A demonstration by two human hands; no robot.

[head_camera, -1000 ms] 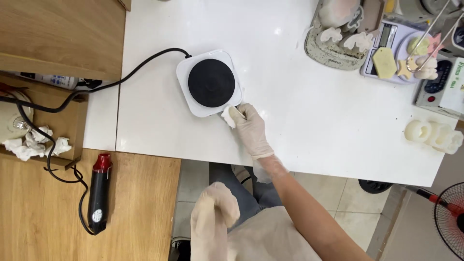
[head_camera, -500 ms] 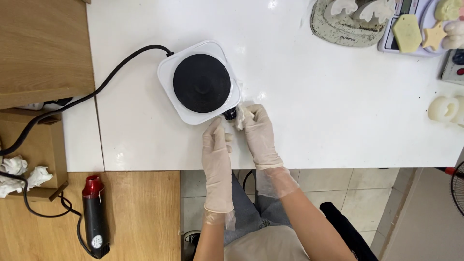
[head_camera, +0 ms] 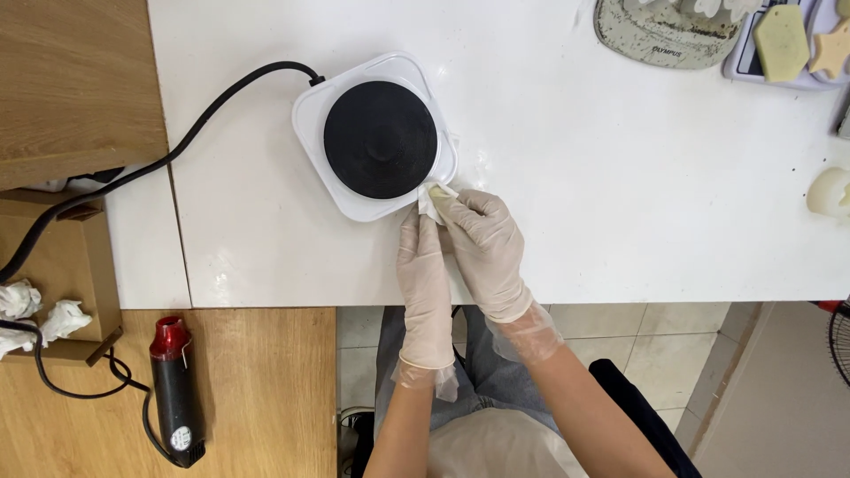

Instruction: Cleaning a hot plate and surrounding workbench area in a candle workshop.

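Right hand [head_camera: 485,252]: your gloved fingers pinch a crumpled white tissue [head_camera: 434,200].
Left hand [head_camera: 423,279]: flat, fingers straight, alongside; contact with tissue unclear.
Hotplate [head_camera: 376,134]: just beyond your fingertips, white square, matte black disc.

One hot plate [head_camera: 379,140], one heat gun [head_camera: 177,389], two gloved hands, two crumpled tissues.

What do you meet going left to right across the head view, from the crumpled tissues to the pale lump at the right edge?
Crumpled tissues → red and black heat gun → white hotplate → left hand → right hand → yellowish hexagonal block → pale lump.
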